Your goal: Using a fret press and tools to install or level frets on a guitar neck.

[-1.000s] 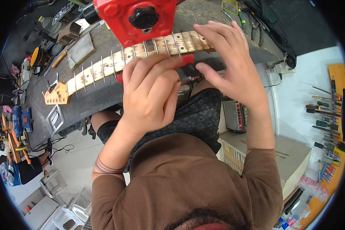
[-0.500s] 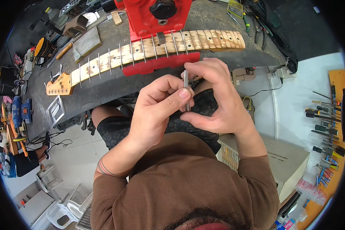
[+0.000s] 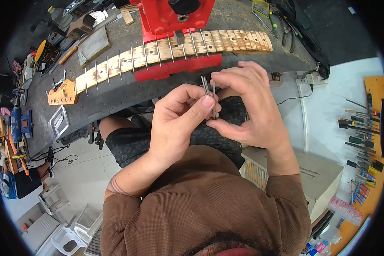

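Between the thumb and fingers of my left hand [image 3: 173, 121], a small bundle of thin metal fret wires [image 3: 205, 85] is pinched upright, its tips fanned slightly apart. My right hand [image 3: 256, 104] curves around the bundle's right side. Its index finger and thumb touch the two ends of one wire [image 3: 214, 87] that stands apart from the others. Beyond my hands lies a maple guitar neck [image 3: 217, 41] with dark dots; several fret wires on it stick out past both edges. The neck rests on a red support [image 3: 192, 65] under a red press [image 3: 177, 23].
The dark bench [image 3: 115, 100] holds a wooden-handled tool [image 3: 69, 54], a flat stone-like block [image 3: 94, 47], a metal frame [image 3: 59, 123], and pliers [image 3: 284, 36] at the back right. A tool board [image 3: 371, 196] hangs right; a beige cabinet [image 3: 320, 179] stands below.
The wires in my left hand have fanned apart, and one now stands separate at my right fingertips. The neck appears slightly farther left and higher in view.
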Motion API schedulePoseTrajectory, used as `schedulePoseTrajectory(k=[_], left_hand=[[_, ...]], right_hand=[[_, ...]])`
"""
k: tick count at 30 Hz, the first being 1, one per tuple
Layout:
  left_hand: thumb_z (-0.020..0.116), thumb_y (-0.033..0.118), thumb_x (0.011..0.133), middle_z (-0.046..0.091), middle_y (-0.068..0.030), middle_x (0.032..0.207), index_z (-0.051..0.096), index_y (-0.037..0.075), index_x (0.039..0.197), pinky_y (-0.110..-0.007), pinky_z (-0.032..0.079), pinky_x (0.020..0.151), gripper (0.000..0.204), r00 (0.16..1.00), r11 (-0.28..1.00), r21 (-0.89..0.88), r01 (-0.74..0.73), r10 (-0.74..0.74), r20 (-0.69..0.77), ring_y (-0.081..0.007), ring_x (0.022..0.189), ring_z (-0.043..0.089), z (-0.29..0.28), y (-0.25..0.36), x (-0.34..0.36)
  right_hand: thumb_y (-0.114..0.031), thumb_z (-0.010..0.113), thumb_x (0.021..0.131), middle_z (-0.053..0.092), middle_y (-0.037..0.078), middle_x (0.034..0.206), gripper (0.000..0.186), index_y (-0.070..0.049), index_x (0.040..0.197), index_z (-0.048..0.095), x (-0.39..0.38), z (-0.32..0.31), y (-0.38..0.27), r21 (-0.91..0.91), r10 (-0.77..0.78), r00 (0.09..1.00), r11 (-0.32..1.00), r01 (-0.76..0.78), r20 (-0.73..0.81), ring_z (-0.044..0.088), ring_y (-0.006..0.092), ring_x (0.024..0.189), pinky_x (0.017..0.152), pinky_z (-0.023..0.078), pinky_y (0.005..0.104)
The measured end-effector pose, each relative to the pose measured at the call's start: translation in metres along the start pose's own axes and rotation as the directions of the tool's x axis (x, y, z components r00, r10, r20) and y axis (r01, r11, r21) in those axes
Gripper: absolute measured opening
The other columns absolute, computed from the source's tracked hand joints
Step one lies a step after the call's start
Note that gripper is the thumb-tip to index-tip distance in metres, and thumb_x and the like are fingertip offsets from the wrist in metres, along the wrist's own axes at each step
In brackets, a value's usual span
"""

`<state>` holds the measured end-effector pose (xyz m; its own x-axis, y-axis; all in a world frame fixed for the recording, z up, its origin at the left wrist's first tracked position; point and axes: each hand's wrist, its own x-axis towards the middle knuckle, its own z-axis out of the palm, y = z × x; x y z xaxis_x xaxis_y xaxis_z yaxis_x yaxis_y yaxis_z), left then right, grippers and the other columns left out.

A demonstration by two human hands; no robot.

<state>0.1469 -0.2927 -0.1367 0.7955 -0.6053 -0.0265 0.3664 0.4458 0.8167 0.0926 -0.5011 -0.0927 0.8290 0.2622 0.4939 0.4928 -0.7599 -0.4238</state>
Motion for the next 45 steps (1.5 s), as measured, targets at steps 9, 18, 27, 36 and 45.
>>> schedulePoseTrajectory(k=[9, 18, 27, 36, 45], left_hand=[[0.066, 0.026, 0.116, 0.072, -0.0100, 0.107, 0.070, 0.003, 0.117, -0.039, 0.056, 0.096, 0.024, 0.973, 0.963, -0.220, 0.155, -0.109, 0.206, -0.0234, 0.107, 0.070, -0.010, -0.004, 0.006], [0.066, 0.026, 0.116, 0.074, -0.0109, 0.106, 0.071, 0.003, 0.118, -0.040, 0.059, 0.096, 0.023, 0.962, 0.947, -0.254, 0.194, -0.133, 0.239, -0.0249, 0.105, 0.073, -0.010, -0.003, 0.006], [0.062, 0.019, 0.119, 0.078, -0.0136, 0.112, 0.070, -0.001, 0.120, -0.038, 0.061, 0.094, 0.022, 0.999, 1.000, 0.021, 0.006, -0.007, 0.053, -0.0206, 0.100, 0.075, 0.000, -0.007, 0.002], [0.059, 0.025, 0.120, 0.072, -0.0100, 0.105, 0.069, 0.001, 0.119, -0.039, 0.059, 0.095, 0.025, 0.985, 0.959, -0.254, 0.123, -0.087, 0.151, -0.0226, 0.104, 0.072, 0.006, -0.001, 0.015], [0.058, 0.024, 0.120, 0.068, -0.0088, 0.102, 0.067, 0.002, 0.116, -0.040, 0.059, 0.096, 0.024, 0.986, 0.966, -0.242, 0.087, -0.048, 0.161, -0.0221, 0.102, 0.070, -0.006, -0.004, 0.023]], right_hand=[[-0.019, 0.101, 0.074, 0.063, 0.013, 0.134, 0.091, -0.002, 0.155, 0.064, -0.005, 0.005, 0.008, 0.333, 0.099, 0.993, 0.936, -0.117, 0.071, 0.066, 0.0288, 0.121, 0.109, 0.057, 0.0424], [-0.017, 0.098, 0.074, 0.070, 0.009, 0.130, 0.084, -0.008, 0.151, 0.066, -0.006, 0.016, 0.005, 0.450, 0.146, 0.989, 0.884, -0.128, -0.006, 0.068, 0.0307, 0.122, 0.115, 0.046, 0.0497], [-0.018, 0.098, 0.072, 0.072, 0.007, 0.130, 0.084, -0.012, 0.149, 0.065, 0.003, -0.011, -0.001, -0.011, 0.026, 0.997, 1.000, -0.025, 0.067, 0.068, 0.0329, 0.126, 0.119, 0.043, 0.0537], [-0.017, 0.097, 0.074, 0.072, 0.010, 0.132, 0.085, -0.005, 0.151, 0.066, 0.008, -0.007, 0.009, 0.245, 0.097, 0.992, 0.963, -0.113, 0.079, 0.068, 0.0296, 0.123, 0.114, 0.049, 0.0480], [-0.037, 0.095, 0.077, 0.068, 0.017, 0.132, 0.088, 0.004, 0.150, 0.067, 0.021, -0.004, 0.015, 0.237, 0.077, 0.988, 0.965, -0.108, 0.136, 0.068, 0.0308, 0.119, 0.107, 0.053, 0.0431]])
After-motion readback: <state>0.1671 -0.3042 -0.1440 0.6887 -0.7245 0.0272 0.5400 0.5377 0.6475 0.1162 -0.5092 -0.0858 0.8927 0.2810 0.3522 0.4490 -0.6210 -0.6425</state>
